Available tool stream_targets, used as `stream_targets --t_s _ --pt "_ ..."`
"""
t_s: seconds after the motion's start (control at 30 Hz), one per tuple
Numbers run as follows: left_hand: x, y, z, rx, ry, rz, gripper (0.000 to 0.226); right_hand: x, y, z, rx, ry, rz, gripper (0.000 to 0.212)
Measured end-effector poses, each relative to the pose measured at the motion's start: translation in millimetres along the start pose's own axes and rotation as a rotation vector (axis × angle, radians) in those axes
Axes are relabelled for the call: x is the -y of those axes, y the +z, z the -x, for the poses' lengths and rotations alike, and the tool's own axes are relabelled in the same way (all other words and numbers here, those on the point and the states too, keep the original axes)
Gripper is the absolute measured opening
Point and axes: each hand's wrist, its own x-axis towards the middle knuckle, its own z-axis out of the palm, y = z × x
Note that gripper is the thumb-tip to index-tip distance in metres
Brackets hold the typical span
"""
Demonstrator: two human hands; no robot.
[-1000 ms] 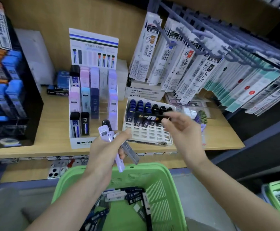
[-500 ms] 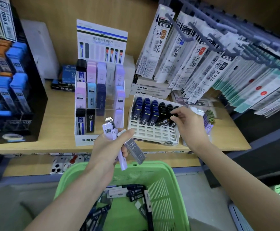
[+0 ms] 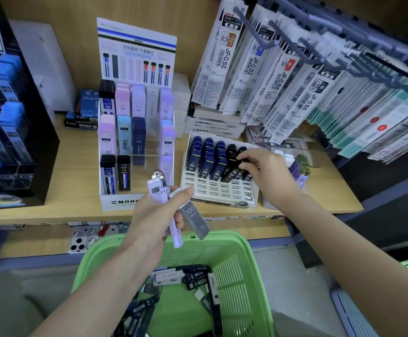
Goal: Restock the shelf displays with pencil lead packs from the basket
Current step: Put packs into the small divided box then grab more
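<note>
The right hand [image 3: 266, 173] pinches a slim black pencil lead pack [image 3: 243, 164], apparently to seat it in the white slotted display tray [image 3: 220, 190] beneath its fingers. The left hand [image 3: 154, 215] grips a lilac pack [image 3: 158, 190] and a grey translucent pack [image 3: 195, 218] as ready stock, above the green plastic basket [image 3: 246, 263].

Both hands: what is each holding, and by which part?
Left hand grips a lilac pack around its middle and a grey pack by its upper end. Right hand pinches a black pack by its top, in the white tray.
</note>
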Motion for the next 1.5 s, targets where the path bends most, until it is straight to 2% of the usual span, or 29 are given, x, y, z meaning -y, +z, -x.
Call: stream_targets --t_s 0.1,0.33,0.67,0.8,0.97,1.07,1.13,1.33,1.43,1.5 --pt "1.7 0.2 -1.0 0.002 -0.004 -0.009 0.023 1.5 2.1 -4.5 0.006 0.003 -0.038 0.025" --pt "2.5 -0.8 -3.6 0.012 -0.003 -0.009 0.027 -4.2 17.5 -7.9 -0.042 -0.114 0.019 0.011" --pt "1.1 -0.7 -0.4 0.014 0.026 -0.006 0.019 0.5 10.6 1.0 -0.027 -0.128 0.072 0.027" --pt "-2.2 2.2 4.7 -0.002 0.040 0.046 0.018 28.4 2.5 29.9 -0.079 -0.015 -0.179 0.015" --pt "-3.5 8.7 7.9 -0.021 0.058 0.063 0.012 66.5 5.2 71.3 0.306 0.115 -0.567 0.014" --pt "-1.7 12.1 13.2 0.001 0.052 0.035 0.011 72.0 8.7 83.4 0.416 0.181 -0.807 0.005" --pt "-1.0 14.1 17.7 0.025 0.060 0.009 0.013 71.4 7.5 86.3 0.436 0.203 -0.865 0.004" --pt "-6.0 20.8 26.8 0.082 0.094 -0.058 0.019 63.0 -5.3 89.2 0.286 0.298 -1.004 0.002" --pt "-6.8 26.8 29.8 0.129 0.088 -0.092 0.017 50.5 -26.5 90.8 0.189 0.284 -0.951 0.011" --pt "-6.1 32.6 30.4 0.157 0.091 -0.107 0.014 34.1 -39.2 91.8 0.116 0.294 -0.911 0.009"
